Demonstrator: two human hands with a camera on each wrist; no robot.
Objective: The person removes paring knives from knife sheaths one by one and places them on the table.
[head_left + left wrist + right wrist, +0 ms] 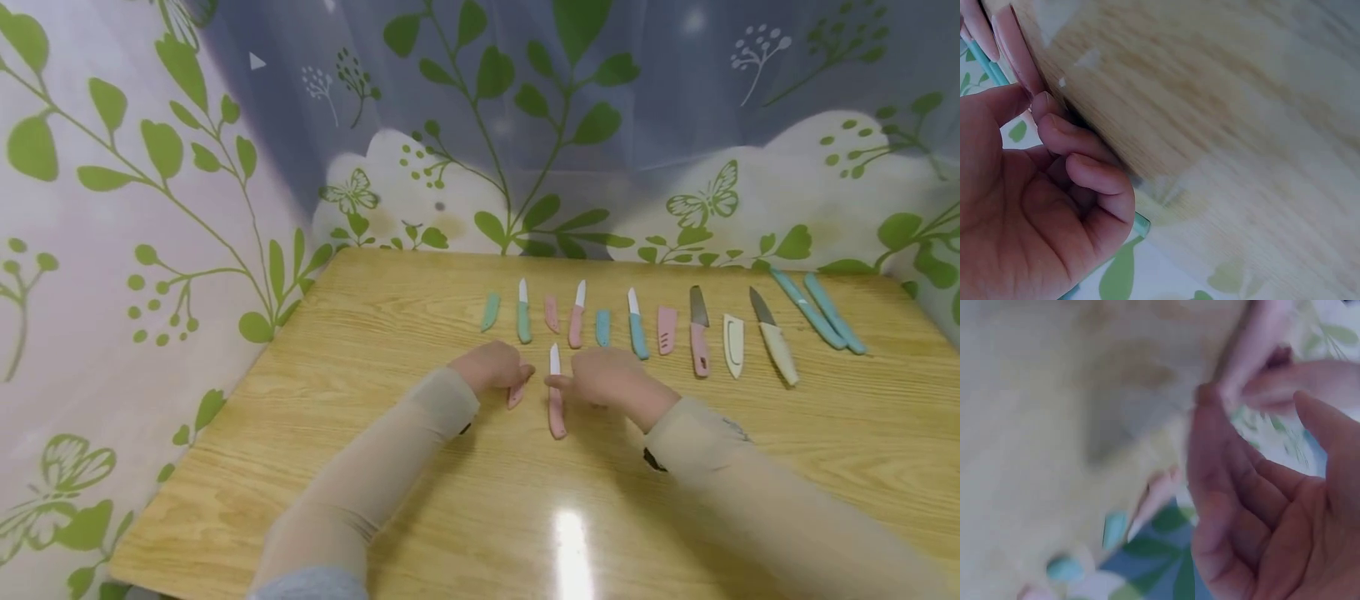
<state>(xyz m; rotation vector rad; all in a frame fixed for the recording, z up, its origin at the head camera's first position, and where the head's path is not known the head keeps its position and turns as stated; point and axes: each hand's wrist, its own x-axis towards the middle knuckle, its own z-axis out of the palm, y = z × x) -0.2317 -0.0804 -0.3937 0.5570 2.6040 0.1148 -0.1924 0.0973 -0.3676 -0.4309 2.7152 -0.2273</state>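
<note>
My left hand (491, 367) pinches a small pink knife sheath (516, 396) between thumb and index finger, low over the wooden table. In the left wrist view this sheath (1016, 50) sticks out past the fingertips, and the other fingers curl in loosely. To its right lies a small paring knife (556, 412) with a pink handle and a white blade pointing away from me. My right hand (611, 375) touches that knife with the index fingertip where blade and handle meet. The right wrist view shows the thumb (1322, 425) standing apart from the index finger.
Behind the hands runs a row of knives and sheaths: a green knife (523, 321), a pink knife (577, 321), a blue knife (637, 329), a larger pink knife (699, 342) and a cream knife (776, 342). Two teal long-handled items (832, 312) lie far right. Patterned curtains (450, 183) border the table.
</note>
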